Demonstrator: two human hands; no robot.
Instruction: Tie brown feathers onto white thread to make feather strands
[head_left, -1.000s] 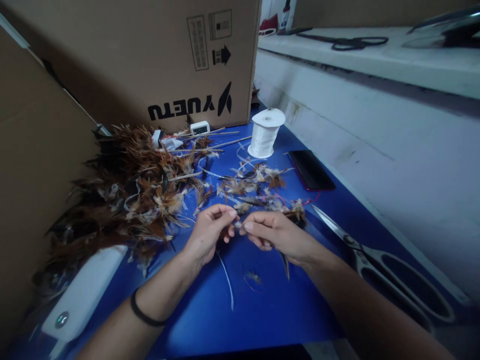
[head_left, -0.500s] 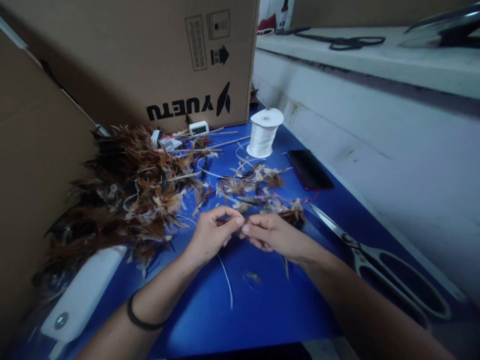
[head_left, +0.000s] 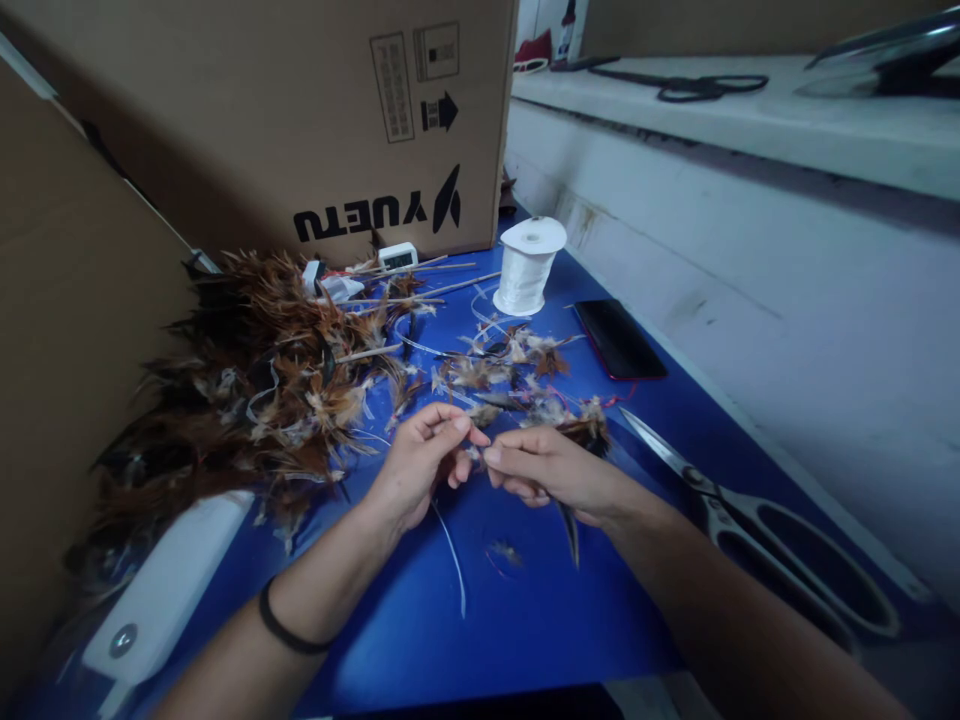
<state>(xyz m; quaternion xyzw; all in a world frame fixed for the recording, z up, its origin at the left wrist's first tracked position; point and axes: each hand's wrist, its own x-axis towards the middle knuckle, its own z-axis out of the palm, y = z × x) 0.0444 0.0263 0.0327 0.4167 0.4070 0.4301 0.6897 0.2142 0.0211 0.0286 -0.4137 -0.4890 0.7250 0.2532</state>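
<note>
At the middle of the blue tabletop, my left hand (head_left: 424,460) and my right hand (head_left: 551,465) meet almost fingertip to fingertip. My right hand is closed in a pinch, and a dark feather (head_left: 571,540) sticks out below its palm. The fingers of my left hand are curled, thumb close to the index finger; what they hold, if anything, is too small to name. A tiny pale bit shows between the two hands. Past the hands lie small brown and white feathers (head_left: 480,372), and a thin clear strip (head_left: 452,560) curves out under my left hand.
A feather heap (head_left: 277,380) spreads at left beside a white device (head_left: 169,590). Scissors (head_left: 720,495) and a phone (head_left: 620,340) lie at right. A white spool (head_left: 529,265) stands before a large cardboard box (head_left: 300,120). Along the right runs a white wall with a ledge (head_left: 825,110).
My left hand has drawn slightly back from the right, and its thumb and index finger have shifted apart from their tight pinch. My right hand stays nearly in place, the dark feather shifting slightly.
</note>
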